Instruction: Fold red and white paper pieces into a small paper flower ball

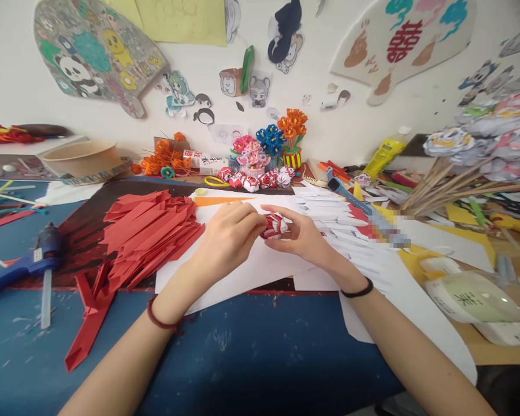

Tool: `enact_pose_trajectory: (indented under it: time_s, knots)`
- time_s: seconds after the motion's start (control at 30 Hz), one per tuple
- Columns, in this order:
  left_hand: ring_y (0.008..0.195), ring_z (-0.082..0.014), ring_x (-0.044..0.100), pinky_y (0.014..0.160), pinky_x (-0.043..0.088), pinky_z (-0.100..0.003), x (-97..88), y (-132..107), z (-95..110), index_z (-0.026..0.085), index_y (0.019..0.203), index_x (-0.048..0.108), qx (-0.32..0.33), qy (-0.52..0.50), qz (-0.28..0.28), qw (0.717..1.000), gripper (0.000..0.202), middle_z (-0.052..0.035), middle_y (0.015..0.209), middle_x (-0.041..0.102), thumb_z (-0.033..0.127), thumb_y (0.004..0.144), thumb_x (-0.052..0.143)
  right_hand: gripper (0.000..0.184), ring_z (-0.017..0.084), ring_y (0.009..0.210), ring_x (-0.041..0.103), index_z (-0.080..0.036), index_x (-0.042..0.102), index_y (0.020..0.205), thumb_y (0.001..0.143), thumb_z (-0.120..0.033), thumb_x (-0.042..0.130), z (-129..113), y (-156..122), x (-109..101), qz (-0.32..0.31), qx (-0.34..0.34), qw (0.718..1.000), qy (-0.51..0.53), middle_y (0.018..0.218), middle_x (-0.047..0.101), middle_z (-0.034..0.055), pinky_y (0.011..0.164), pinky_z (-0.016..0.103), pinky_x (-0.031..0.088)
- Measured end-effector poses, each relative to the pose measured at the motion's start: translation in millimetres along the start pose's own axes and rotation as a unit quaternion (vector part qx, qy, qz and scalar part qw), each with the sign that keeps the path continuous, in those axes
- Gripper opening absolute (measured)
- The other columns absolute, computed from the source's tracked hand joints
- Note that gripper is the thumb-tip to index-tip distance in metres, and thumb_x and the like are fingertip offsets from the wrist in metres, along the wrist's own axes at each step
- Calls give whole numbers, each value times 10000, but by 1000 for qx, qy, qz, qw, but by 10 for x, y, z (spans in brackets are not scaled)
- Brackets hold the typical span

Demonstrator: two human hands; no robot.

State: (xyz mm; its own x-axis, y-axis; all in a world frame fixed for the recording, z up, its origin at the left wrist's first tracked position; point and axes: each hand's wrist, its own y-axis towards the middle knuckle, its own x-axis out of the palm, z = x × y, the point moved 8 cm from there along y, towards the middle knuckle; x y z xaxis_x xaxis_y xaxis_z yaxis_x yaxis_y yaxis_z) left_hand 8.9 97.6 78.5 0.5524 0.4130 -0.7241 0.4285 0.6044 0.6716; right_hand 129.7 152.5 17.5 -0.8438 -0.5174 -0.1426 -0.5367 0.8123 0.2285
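A red and white folded paper flower ball [274, 226] is held between my two hands above white paper sheets [251, 266]. My right hand [301, 234] cups it from the right, thumb below and fingers above. From the left, my left hand [231, 234] pinches at its near-left side with thumb and index finger; the exact spot is hidden behind the fingers. A pile of folded red paper strips [151, 231] lies left of my left hand. Folded white paper strips [338, 222] are spread to the right of my right hand.
A blue glue gun [30, 260] lies at far left, a bowl [82, 159] behind it. Finished paper balls [260, 179] and flower pots [292, 156] line the wall. At right are a yellow bottle [385, 153], a bunch of stemmed paper flowers [450, 167] and a blue watch [351, 193].
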Motion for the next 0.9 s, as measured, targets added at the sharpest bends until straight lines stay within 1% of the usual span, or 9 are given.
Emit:
enact_pose_trajectory:
  time_s: [0.1, 0.23, 0.3, 0.43, 0.6, 0.73, 0.9]
  knots:
    - [826, -187, 571, 718, 385, -334, 16, 5, 5, 173, 938, 631, 15, 38, -17, 999, 158, -57, 884, 656, 219, 984, 487, 666, 223, 1002, 682, -266, 556, 1352, 733, -285, 802, -5, 1, -16, 6, -10, 1000, -19, 1352, 585, 67, 901, 403, 598]
    - [787, -190, 561, 686, 339, -343, 33, 14, 44, 171, 939, 638, 51, 88, -39, 994, 193, -57, 855, 660, 267, 995, 480, 678, 218, 1002, 676, -272, 535, 1372, 745, -289, 790, -1, 1, -21, 7, -15, 999, -31, 1373, 571, 64, 927, 413, 585]
    - [771, -189, 554, 676, 331, -344, 40, 15, 55, 172, 930, 640, 60, 105, -45, 992, 202, -56, 843, 661, 243, 997, 464, 673, 219, 1011, 671, -274, 535, 1371, 748, -295, 788, -3, 1, -27, 9, -19, 999, -38, 1364, 574, 62, 937, 411, 579]
    - [748, -190, 537, 656, 321, -344, 57, 8, 62, 165, 907, 639, 66, 138, -46, 987, 191, -57, 836, 657, 184, 981, 464, 674, 222, 1016, 663, -258, 534, 1369, 748, -301, 790, -15, 1, -47, 19, -29, 998, -52, 1273, 620, 65, 945, 405, 570]
    - [749, -196, 533, 649, 321, -344, 81, -15, 57, 159, 910, 633, 73, 166, -43, 982, 160, -55, 829, 650, 141, 959, 482, 636, 218, 996, 666, -244, 534, 1362, 773, -297, 768, -9, 10, -62, 28, -38, 997, -65, 1222, 637, 68, 925, 398, 572]
    - [743, -198, 529, 652, 338, -342, 82, -22, 60, 161, 893, 630, 71, 188, -34, 979, 165, -49, 812, 640, 112, 947, 482, 599, 225, 1004, 666, -241, 554, 1333, 775, -293, 763, -9, 19, -74, 36, -56, 995, -77, 1273, 618, 76, 895, 389, 579]
    - [695, -193, 517, 626, 354, -335, 44, -25, 94, 155, 822, 633, 72, 190, 2, 979, 179, -48, 737, 615, 129, 940, 501, 576, 225, 995, 669, -242, 567, 1303, 767, -296, 770, -2, 18, -71, 39, -64, 994, -78, 1277, 616, 80, 845, 368, 592]
